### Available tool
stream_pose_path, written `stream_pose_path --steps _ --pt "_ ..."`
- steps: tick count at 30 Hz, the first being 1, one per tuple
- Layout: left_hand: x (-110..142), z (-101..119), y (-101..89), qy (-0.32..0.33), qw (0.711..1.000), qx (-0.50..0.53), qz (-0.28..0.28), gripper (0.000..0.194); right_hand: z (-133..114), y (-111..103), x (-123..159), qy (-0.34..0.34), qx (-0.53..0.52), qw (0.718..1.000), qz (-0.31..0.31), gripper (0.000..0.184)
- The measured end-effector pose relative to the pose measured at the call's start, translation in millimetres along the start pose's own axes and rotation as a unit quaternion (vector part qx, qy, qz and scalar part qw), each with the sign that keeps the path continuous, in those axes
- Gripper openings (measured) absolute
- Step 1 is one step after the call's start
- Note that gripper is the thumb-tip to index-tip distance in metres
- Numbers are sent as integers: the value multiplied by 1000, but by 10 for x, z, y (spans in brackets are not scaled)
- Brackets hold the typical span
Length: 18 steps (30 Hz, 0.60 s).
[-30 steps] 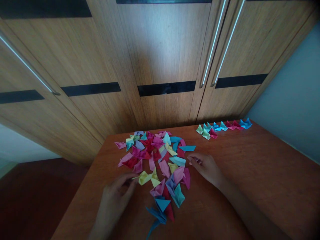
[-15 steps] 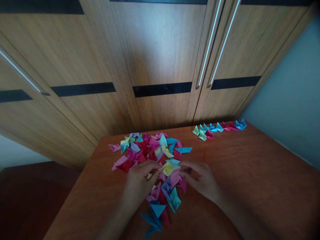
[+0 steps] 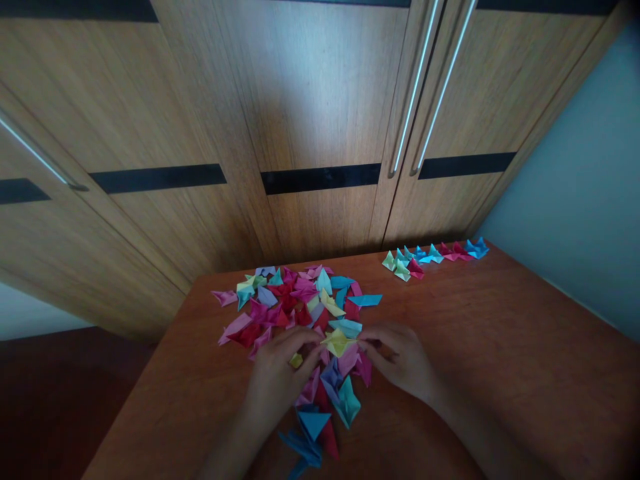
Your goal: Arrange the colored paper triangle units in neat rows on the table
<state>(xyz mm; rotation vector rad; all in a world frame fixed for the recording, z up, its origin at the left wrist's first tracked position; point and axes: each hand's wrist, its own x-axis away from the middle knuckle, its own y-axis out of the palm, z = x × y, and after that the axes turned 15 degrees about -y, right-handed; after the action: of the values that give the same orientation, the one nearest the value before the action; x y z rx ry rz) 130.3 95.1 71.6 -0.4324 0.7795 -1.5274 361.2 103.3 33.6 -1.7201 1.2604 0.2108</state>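
Observation:
A heap of folded origami pieces [image 3: 300, 307] in pink, red, blue, green and yellow lies on the brown wooden table [image 3: 490, 347]. Over the heap's near part, my left hand [image 3: 277, 377] pinches the left side of a yellow folded piece [image 3: 338, 342], with another bit of yellow paper showing under its fingers. My right hand [image 3: 400, 360] pinches the same yellow piece from the right. Both hands have their fingers drawn together around it. Blue and teal pieces [image 3: 320, 420] lie just below my hands.
A row of folded pieces [image 3: 433, 257] in green, teal, red and blue lines the table's far right edge. Wooden wardrobe doors [image 3: 320, 120] with long metal handles stand behind the table. A pale wall [image 3: 580, 200] is at the right, dark floor at the left.
My left hand lifted a yellow piece from the heap's left side and carried it to the middle. My right hand came in to meet it; both now hold it.

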Motion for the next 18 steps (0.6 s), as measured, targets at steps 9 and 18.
stream_pose_path --steps 9,18 --pt "40 -209 -156 -64 997 5 35 17 563 -492 126 132 149 959 201 23" --pt "43 -286 -264 -150 986 53 46 21 1462 -1110 428 281 333 849 300 35"
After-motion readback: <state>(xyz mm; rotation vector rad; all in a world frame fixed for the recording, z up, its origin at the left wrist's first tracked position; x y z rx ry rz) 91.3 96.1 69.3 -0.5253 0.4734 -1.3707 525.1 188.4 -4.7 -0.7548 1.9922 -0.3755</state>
